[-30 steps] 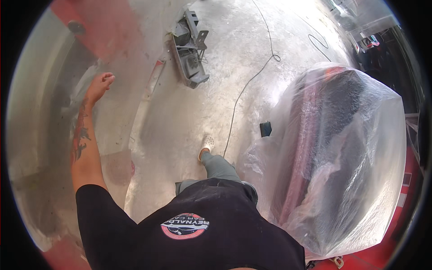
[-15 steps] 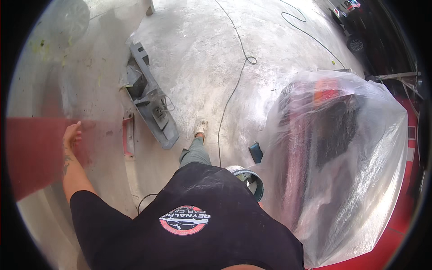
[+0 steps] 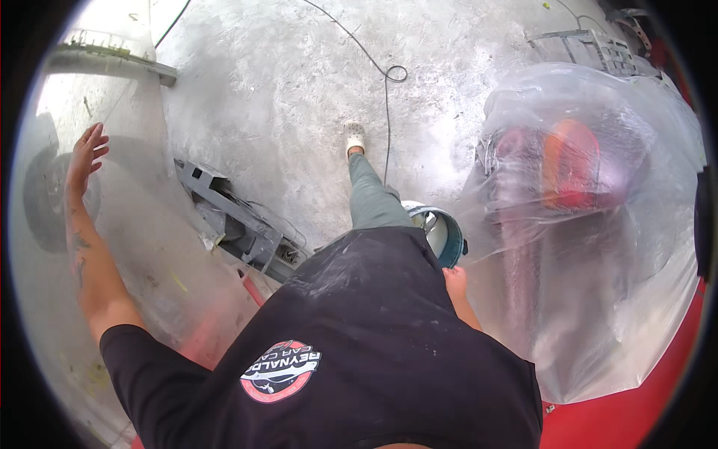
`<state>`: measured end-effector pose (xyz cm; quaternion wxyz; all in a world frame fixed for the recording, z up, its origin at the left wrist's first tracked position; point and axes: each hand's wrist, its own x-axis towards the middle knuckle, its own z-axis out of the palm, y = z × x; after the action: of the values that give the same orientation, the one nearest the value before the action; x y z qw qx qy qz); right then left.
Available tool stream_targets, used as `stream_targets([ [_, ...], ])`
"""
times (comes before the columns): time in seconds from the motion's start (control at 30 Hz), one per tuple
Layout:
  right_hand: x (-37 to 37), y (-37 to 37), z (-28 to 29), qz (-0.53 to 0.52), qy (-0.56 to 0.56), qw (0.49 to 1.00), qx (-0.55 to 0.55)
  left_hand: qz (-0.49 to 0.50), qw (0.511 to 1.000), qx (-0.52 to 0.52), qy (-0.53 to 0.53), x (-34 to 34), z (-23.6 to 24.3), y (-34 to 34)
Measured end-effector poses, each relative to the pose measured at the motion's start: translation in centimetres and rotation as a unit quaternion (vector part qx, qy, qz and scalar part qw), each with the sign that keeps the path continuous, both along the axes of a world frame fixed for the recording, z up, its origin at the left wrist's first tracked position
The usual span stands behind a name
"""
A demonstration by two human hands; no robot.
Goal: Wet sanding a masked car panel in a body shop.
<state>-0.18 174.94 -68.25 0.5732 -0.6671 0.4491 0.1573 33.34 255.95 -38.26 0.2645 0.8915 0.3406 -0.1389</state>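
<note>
My right hand [image 3: 455, 281] is closed at the near rim of a bucket [image 3: 452, 238], dark teal inside with a pale outer wall. Something pale and shiny lies inside the bucket, too partly seen to name. My left arm reaches out to the left. Its hand [image 3: 87, 159] is open, fingers stretched and holding nothing, in front of a hazy clear plastic sheet [image 3: 138, 224]. I cannot tell whether the fingers touch that sheet. A dark wheel [image 3: 46, 202] shows through it. My leg in green trousers steps forward, with a pale clog [image 3: 354, 135] on the foot.
To the right, clear plastic [image 3: 576, 299] drapes a vehicle with a red-orange light [image 3: 571, 161] beneath. A grey vehicle part [image 3: 239, 221] lies on the concrete floor [image 3: 277, 97] at left. A dark cord [image 3: 387, 112] with a loop runs ahead. A beam [image 3: 112, 58] stands far left.
I have stepped forward, and the bucket and my right hand have come into fuller view. My left hand has risen and moved from before a red panel to before the plastic sheet.
</note>
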Motion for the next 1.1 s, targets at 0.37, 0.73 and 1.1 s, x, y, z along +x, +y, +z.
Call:
stream_targets([
  [0.37, 26.9, 7.3, -6.0, -0.661, 0.081, 0.717, 0.208, -0.066, 0.986, 0.086, 0.123, 38.7, 2.5, 4.3],
  [0.73, 53.0, 9.5, -4.8, -0.66, -0.073, 0.713, 0.224, -0.013, 0.992, 0.013, 0.128, 68.5, -4.7, 8.0],
  [1.1, 72.2, 2.0, -7.6, -0.743, 0.021, 0.649, 0.159, -0.153, 0.983, -0.075, 0.072, 103.4, -9.1, -15.0],
])
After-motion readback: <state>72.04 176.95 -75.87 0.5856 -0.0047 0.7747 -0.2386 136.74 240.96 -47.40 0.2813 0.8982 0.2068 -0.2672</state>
